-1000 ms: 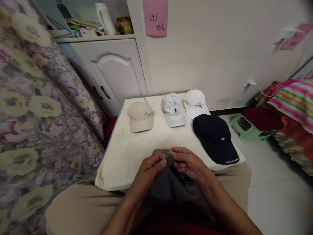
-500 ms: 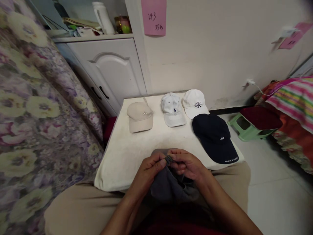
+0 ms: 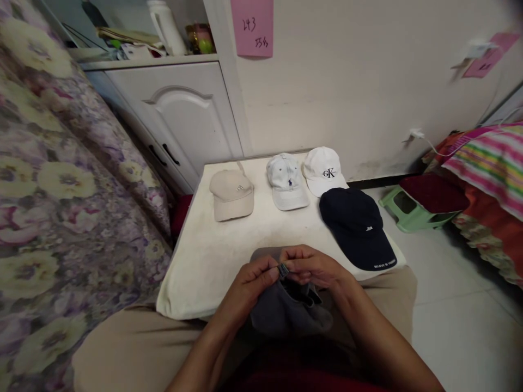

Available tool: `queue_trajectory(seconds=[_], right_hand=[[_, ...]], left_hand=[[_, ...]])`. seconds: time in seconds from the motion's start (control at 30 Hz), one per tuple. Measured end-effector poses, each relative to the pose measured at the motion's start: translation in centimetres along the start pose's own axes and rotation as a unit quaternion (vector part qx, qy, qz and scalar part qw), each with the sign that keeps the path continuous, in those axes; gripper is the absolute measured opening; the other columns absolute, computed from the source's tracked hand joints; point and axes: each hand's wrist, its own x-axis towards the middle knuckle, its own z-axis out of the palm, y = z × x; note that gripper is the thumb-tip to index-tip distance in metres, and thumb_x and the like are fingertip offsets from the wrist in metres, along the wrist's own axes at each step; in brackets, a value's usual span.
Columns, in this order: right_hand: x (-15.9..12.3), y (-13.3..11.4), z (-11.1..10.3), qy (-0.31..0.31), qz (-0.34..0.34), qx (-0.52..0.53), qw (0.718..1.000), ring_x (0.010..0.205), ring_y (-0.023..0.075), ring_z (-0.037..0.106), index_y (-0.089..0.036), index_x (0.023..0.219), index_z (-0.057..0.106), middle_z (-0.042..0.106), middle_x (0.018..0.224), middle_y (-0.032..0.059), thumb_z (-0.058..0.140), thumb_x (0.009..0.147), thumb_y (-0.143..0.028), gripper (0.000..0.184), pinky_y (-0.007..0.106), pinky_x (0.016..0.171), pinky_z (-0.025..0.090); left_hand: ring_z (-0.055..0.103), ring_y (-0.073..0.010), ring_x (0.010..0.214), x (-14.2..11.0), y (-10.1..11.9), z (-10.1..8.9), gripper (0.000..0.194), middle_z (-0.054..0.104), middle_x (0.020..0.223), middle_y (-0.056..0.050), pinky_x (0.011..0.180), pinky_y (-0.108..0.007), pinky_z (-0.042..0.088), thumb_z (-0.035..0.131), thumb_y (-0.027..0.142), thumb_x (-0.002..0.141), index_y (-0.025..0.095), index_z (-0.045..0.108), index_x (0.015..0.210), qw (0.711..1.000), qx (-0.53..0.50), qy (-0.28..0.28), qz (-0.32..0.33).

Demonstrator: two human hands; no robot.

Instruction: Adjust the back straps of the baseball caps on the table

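Fingers crowd the spot I most need to watch in the head view, at the center of the work. From there I see the left hand (image 3: 254, 276) and the right hand (image 3: 316, 268) close together, each grip pinched on the grey cap (image 3: 272, 316) at a small ridged strap piece (image 3: 283, 270). The thumbs and fingertips hide much of it, so I cannot tell whether it is threaded, folded or fastened.

That cap is at the near edge of the counter (image 3: 204, 283): its brim reaches away toward 11 o'clock from the hands, and its crown sags open toward 6 o'clock, over the lap. I judge the main risk to be the strap piece slipping from the fingertips, because the pinch covers so little material and the loose crown's weight pulls toward me. If one hand pulled harder than the other, the strap could twist, and I would hardly see it past the knuckles.

From the hands, the beige cap (image 3: 231, 198) lies at 11 o'clock, the pale blue cap (image 3: 286, 179) at 12, the white cap (image 3: 322, 171) at 1 and the navy cap (image 3: 353, 228) at 2. The navy one worries me most: its brim points to the counter's near right edge, beside the right forearm (image 3: 376, 326). An elbow swung outward could nudge it off. Its crown meets the white cap's brim, so a knock might shift both.
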Motion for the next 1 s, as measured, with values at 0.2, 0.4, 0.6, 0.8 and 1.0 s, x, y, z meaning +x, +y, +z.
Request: queue_trajectory(seconds=[0.2, 0.4, 0.6, 0.8, 1.0], right_hand=[[-0.4, -0.7, -0.6, -0.002, -0.018, -0.096, 0.995, 0.051, 0.0054, 0.04, -0.015, 0.085, 0.061, 0.054, 0.067, -0.0036, 0.07, 0.084, -0.035, 0.023, 0.017, 0.045, 0.024], [-0.8, -1.0, -0.6, 0.01, -0.059, -0.143, 0.988, 0.062, 0.008, 0.049, -0.018, 0.096, 0.058, 0.058, 0.076, -0.0024, 0.069, 0.086, -0.029, 0.019, 0.017, 0.052, 0.033], [-0.5, -0.8, -0.8, -0.026, -0.064, -0.119, 0.991, 0.061, 0.0084, 0.052, -0.018, 0.091, 0.054, 0.059, 0.074, -0.0025, 0.073, 0.082, -0.029, 0.024, 0.016, 0.048, 0.031], [-0.4, 0.0, -0.6, -0.025, -0.065, -0.076, 0.995, 0.059, 0.008, 0.053, -0.017, 0.09, 0.055, 0.06, 0.074, -0.0021, 0.075, 0.082, -0.027, 0.024, 0.015, 0.047, 0.032], [-1.2, 0.7, -0.7, 0.012, -0.063, -0.03, 0.998, 0.055, 0.0072, 0.051, -0.016, 0.098, 0.058, 0.063, 0.078, 0.0007, 0.066, 0.089, -0.032, 0.02, 0.018, 0.052, 0.039]], left_hand=[[0.039, -0.0124, 0.06, 0.1, 0.2, 0.0, 0.031, 0.048, 0.064, 0.002, 0.057, -0.025, 0.027, 0.067, 0.043, 0.082, 0.016, 0.058, 0.07, 1.0, 0.001, -0.004, -0.011], [0.038, -0.0118, 0.062, 0.4, -0.1, -0.3, 0.029, 0.049, 0.065, 0.002, 0.056, -0.024, 0.027, 0.067, 0.041, 0.082, 0.016, 0.057, 0.071, 1.0, -0.001, -0.014, -0.025], [0.043, -0.0125, 0.065, 0.5, -0.1, -0.3, 0.027, 0.055, 0.069, 0.001, 0.06, -0.024, 0.031, 0.068, 0.038, 0.08, 0.016, 0.058, 0.07, 0.998, -0.032, -0.042, -0.03], [0.051, -0.0156, 0.075, 0.4, -0.1, -0.4, 0.02, 0.063, 0.075, -0.001, 0.068, -0.025, 0.036, 0.069, 0.033, 0.08, 0.017, 0.063, 0.071, 0.997, -0.038, -0.063, -0.029], [0.042, -0.0122, 0.063, 0.3, -0.4, -1.0, 0.02, 0.058, 0.07, 0.001, 0.057, -0.024, 0.03, 0.068, 0.035, 0.08, 0.017, 0.064, 0.072, 0.998, -0.033, -0.044, -0.026]])
